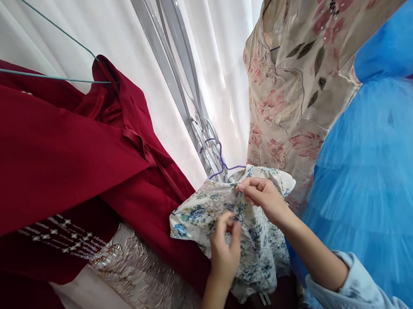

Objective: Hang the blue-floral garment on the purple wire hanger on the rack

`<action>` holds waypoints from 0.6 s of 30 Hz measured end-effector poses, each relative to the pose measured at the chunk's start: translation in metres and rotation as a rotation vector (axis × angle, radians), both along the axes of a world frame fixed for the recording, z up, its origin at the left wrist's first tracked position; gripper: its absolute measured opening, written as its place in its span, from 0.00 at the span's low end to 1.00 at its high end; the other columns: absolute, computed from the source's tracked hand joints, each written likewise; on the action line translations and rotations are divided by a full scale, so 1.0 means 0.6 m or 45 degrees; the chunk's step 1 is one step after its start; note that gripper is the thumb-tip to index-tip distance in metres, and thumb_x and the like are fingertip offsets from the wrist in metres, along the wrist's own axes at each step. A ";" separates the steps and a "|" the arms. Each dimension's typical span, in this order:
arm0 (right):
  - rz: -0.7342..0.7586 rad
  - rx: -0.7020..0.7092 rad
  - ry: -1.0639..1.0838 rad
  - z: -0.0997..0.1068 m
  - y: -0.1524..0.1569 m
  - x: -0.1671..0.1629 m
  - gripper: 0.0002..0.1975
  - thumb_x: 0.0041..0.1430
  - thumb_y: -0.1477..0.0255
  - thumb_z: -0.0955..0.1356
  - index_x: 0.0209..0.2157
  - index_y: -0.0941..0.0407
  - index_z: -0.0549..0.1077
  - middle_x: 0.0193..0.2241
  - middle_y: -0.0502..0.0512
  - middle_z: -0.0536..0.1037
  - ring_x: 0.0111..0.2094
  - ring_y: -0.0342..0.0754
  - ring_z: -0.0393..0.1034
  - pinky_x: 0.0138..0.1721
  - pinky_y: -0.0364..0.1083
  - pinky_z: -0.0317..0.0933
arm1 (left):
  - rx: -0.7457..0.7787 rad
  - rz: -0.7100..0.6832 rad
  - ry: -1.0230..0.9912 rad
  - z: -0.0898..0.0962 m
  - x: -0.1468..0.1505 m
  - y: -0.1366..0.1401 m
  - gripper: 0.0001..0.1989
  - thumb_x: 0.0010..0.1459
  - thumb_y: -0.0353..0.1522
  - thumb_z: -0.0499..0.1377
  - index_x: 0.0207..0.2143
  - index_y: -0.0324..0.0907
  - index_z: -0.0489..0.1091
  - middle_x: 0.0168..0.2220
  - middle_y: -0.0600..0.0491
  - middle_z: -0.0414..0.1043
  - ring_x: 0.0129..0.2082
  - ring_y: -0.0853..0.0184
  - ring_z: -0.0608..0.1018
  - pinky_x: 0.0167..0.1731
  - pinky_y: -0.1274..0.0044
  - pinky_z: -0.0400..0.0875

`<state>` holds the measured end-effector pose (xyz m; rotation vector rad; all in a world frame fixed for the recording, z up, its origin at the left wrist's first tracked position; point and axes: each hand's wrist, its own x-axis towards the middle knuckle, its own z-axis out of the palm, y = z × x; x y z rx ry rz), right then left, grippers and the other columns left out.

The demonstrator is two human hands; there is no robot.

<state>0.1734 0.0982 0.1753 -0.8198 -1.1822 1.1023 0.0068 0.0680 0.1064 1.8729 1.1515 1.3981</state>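
Observation:
A small white child's dress (256,235) with blue and green flowers hangs on a purple wire hanger (222,160). My right hand (265,200) pinches its front neckline, where a tiny shiny piece shows at the fingertips; I cannot make out whether it is a zip pull or a button. Lower down, my left hand (226,249) is held in front of the dress's chest. Its thumb and forefinger curl towards each other in a loose pinch. Slight blur hides whether any fabric is between those tips.
A dark red garment (63,154) on a teal hanger fills the left, above beaded silvery cloth (139,261). Right of the dress hang a beige floral dress (276,99) and a blue tulle dress (365,177). Behind are a grey metal stand (172,49) and white curtain (115,34).

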 end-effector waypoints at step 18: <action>0.151 -0.101 -0.296 -0.138 -0.024 -0.021 0.18 0.60 0.63 0.67 0.20 0.55 0.62 0.15 0.42 0.51 0.19 0.38 0.44 0.22 0.42 0.40 | 0.330 0.201 -0.833 0.186 -0.070 0.095 0.11 0.60 0.36 0.62 0.29 0.39 0.66 0.20 0.60 0.60 0.21 0.74 0.69 0.24 0.83 0.67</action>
